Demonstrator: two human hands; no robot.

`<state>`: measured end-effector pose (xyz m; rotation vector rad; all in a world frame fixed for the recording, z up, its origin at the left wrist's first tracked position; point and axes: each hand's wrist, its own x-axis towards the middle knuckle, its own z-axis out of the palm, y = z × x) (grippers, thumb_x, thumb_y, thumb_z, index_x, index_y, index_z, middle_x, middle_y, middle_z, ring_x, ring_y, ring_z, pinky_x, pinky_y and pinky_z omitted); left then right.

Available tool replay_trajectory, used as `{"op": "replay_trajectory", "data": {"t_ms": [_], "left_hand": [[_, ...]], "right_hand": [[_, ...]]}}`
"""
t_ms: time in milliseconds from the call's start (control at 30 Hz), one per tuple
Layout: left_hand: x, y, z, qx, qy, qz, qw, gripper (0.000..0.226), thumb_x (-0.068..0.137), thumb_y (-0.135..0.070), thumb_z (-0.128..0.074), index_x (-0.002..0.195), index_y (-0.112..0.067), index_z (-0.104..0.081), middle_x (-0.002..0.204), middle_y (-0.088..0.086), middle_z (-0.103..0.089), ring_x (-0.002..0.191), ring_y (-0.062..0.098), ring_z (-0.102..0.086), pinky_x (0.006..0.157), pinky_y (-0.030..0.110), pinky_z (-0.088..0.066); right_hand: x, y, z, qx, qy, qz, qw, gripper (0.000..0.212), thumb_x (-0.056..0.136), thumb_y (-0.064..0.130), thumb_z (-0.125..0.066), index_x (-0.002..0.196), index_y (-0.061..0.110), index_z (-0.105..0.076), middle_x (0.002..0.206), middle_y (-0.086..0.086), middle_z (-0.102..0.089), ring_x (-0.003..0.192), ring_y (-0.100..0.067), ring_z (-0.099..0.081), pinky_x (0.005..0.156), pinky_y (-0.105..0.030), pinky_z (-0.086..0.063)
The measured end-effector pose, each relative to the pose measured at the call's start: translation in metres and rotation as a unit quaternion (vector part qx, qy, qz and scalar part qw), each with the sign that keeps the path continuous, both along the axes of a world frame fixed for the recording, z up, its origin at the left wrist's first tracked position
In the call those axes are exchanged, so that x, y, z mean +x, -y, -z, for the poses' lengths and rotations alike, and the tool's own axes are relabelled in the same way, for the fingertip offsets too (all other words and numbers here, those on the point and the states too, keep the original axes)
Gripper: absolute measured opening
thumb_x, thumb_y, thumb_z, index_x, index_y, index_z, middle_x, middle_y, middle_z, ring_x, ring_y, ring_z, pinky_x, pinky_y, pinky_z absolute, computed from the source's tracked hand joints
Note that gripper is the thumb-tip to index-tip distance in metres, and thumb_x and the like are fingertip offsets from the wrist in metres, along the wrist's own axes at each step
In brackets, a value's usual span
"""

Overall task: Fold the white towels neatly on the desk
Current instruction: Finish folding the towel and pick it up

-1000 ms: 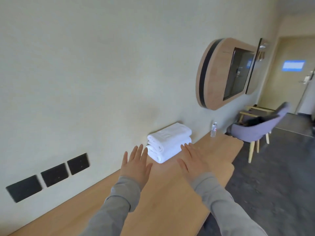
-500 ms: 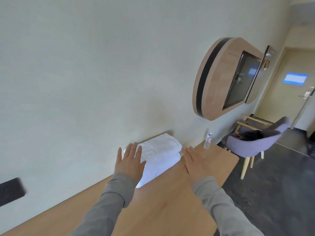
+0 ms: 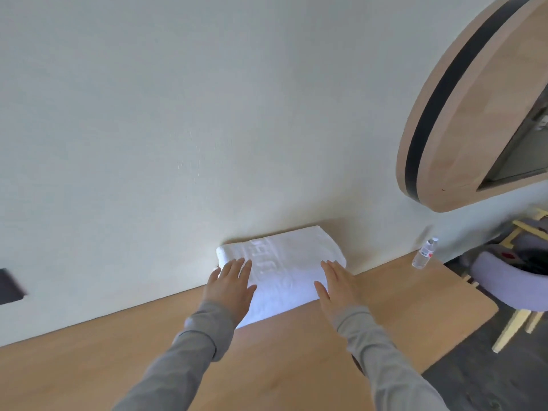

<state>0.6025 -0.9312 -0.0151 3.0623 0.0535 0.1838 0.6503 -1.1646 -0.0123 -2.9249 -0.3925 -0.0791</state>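
A stack of folded white towels (image 3: 281, 271) lies on the wooden desk (image 3: 267, 366) against the wall, with an embossed band across the top one. My left hand (image 3: 229, 289) is flat with straight fingers over the stack's left side. Over the right side, my right hand (image 3: 341, 287) is held the same way, fingers straight and pointing at the wall. Whether the palms touch the towel I cannot tell. Both arms wear grey sleeves.
A small water bottle (image 3: 424, 253) stands at the desk's far right by the wall. A round wooden wall unit (image 3: 462, 114) hangs above it. A purple chair (image 3: 516, 280) stands beyond the desk's right end. A black wall plate (image 3: 9, 287) sits at left.
The view has moved closer to the towels. Both hands have travelled forward from the bare desk in front of the stack and now lie over its left and right sides.
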Motion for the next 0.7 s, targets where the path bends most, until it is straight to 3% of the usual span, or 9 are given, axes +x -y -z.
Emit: {"op": "replay_trajectory", "data": {"t_ms": [100, 167, 267, 400, 467, 567, 633, 700], "left_hand": [[0.011, 0.027, 0.018, -0.067, -0.015, -0.074, 0.995, 0.042, 0.098, -0.043, -0.029, 0.132, -0.022, -0.04, 0.131, -0.005, -0.044, 0.119, 0.015, -0.045, 0.094, 0.027, -0.039], [0.014, 0.042, 0.035, -0.155, -0.045, -0.137, 0.977, 0.036, 0.098, -0.044, -0.033, 0.12, -0.021, -0.048, 0.119, -0.005, -0.049, 0.106, 0.014, -0.052, 0.083, 0.026, -0.044], [0.026, 0.065, 0.063, -0.297, -0.08, -0.252, 0.918, 0.037, 0.095, -0.046, -0.041, 0.113, -0.016, -0.054, 0.115, -0.003, -0.054, 0.098, 0.015, -0.056, 0.083, 0.027, -0.045], [0.042, 0.083, 0.092, -0.428, -0.109, -0.37, 0.817, 0.055, 0.091, -0.051, -0.046, 0.126, -0.009, -0.052, 0.105, -0.002, -0.055, 0.09, 0.016, -0.052, 0.079, 0.025, -0.041], [0.055, 0.09, 0.096, -0.538, -0.099, -0.421, 0.723, 0.061, 0.089, -0.054, -0.05, 0.129, -0.007, -0.049, 0.102, 0.003, -0.057, 0.084, 0.02, -0.054, 0.074, 0.027, -0.043], [0.077, 0.092, 0.099, -0.757, 0.005, -0.47, 0.453, 0.062, 0.08, -0.051, -0.064, 0.117, -0.003, -0.052, 0.107, 0.014, -0.059, 0.089, 0.029, -0.059, 0.074, 0.036, -0.051], [0.089, 0.09, 0.099, -0.809, 0.063, -0.473, 0.344, 0.075, 0.07, -0.052, -0.073, 0.118, 0.002, -0.052, 0.117, 0.019, -0.059, 0.1, 0.03, -0.06, 0.078, 0.035, -0.052], [0.097, 0.09, 0.096, -0.834, 0.102, -0.47, 0.271, 0.092, 0.056, -0.052, -0.08, 0.125, 0.001, -0.051, 0.122, 0.016, -0.058, 0.107, 0.027, -0.059, 0.089, 0.032, -0.05]], "right_hand": [[0.046, 0.023, 0.026, 0.058, -0.04, -0.017, 0.997, 0.053, 0.099, 0.035, -0.033, 0.146, 0.014, -0.021, 0.153, -0.001, -0.026, 0.141, -0.015, -0.022, 0.114, -0.027, -0.02], [0.067, 0.034, 0.042, 0.058, -0.073, -0.03, 0.995, 0.052, 0.099, 0.035, -0.034, 0.145, 0.014, -0.025, 0.15, -0.001, -0.031, 0.138, -0.016, -0.027, 0.111, -0.027, -0.026], [0.099, 0.047, 0.067, 0.055, -0.124, -0.043, 0.99, 0.048, 0.099, 0.036, -0.036, 0.141, 0.012, -0.033, 0.144, -0.003, -0.038, 0.133, -0.018, -0.034, 0.106, -0.029, -0.032], [0.123, 0.052, 0.09, 0.205, -0.219, 0.023, 0.953, 0.044, 0.095, 0.033, -0.048, 0.13, 0.006, -0.047, 0.131, -0.012, -0.051, 0.121, -0.024, -0.048, 0.096, -0.026, -0.037], [0.132, 0.054, 0.102, 0.28, -0.279, 0.073, 0.916, 0.049, 0.094, 0.038, -0.05, 0.131, 0.006, -0.047, 0.129, -0.011, -0.054, 0.118, -0.025, -0.051, 0.09, -0.024, -0.036], [0.149, 0.053, 0.115, 0.388, -0.361, 0.148, 0.835, 0.054, 0.089, 0.044, -0.055, 0.123, 0.002, -0.052, 0.111, -0.012, -0.06, 0.108, -0.028, -0.057, 0.095, -0.033, -0.043], [0.162, 0.05, 0.119, 0.495, -0.409, 0.209, 0.738, 0.046, 0.085, 0.043, -0.06, 0.099, 0.0, -0.057, 0.086, -0.011, -0.06, 0.084, -0.023, -0.06, 0.092, -0.036, -0.047], [0.173, 0.045, 0.119, 0.605, -0.427, 0.269, 0.616, 0.042, 0.08, 0.041, -0.067, 0.088, 0.0, -0.058, 0.079, -0.012, -0.061, 0.078, -0.022, -0.061, 0.09, -0.036, -0.05]]}}
